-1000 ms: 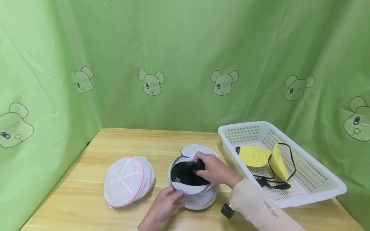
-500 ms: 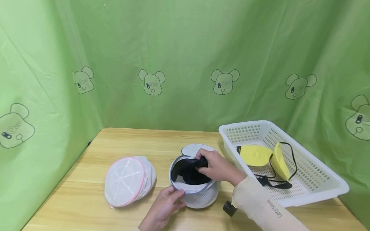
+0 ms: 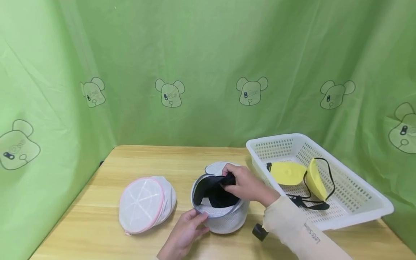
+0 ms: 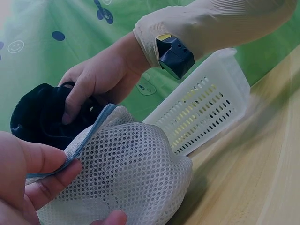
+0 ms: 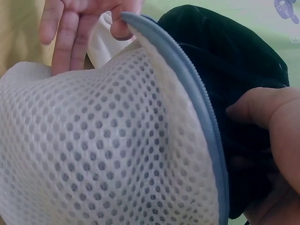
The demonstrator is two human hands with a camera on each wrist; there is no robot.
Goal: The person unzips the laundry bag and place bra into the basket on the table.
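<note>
A round white mesh laundry bag (image 3: 225, 223) with a blue-grey zip rim stands unzipped on the table, its round lid (image 3: 214, 168) folded back. My left hand (image 3: 184, 232) pinches the near left part of the rim between thumb and fingers, plain also in the left wrist view. Inside the mouth of the bag lies a soft black cloth item (image 3: 203, 187), whose exact kind I cannot tell. My right hand (image 3: 246, 185) grips a bunched part of it at the right of the opening. In the right wrist view the black cloth (image 5: 225, 61) bulges up past the zip.
A second mesh bag (image 3: 143, 206) with pink trim lies to the left on the wooden table (image 3: 156, 159). At right, a white slotted basket (image 3: 360, 216) holds yellow cup-shaped pieces (image 3: 287, 173) with black straps. Green curtain (image 3: 208, 122) hangs behind.
My right hand has shifted slightly right and up, drawing the black cloth with it, so more of the bag's pale inside shows. My left hand has kept its hold on the rim.
</note>
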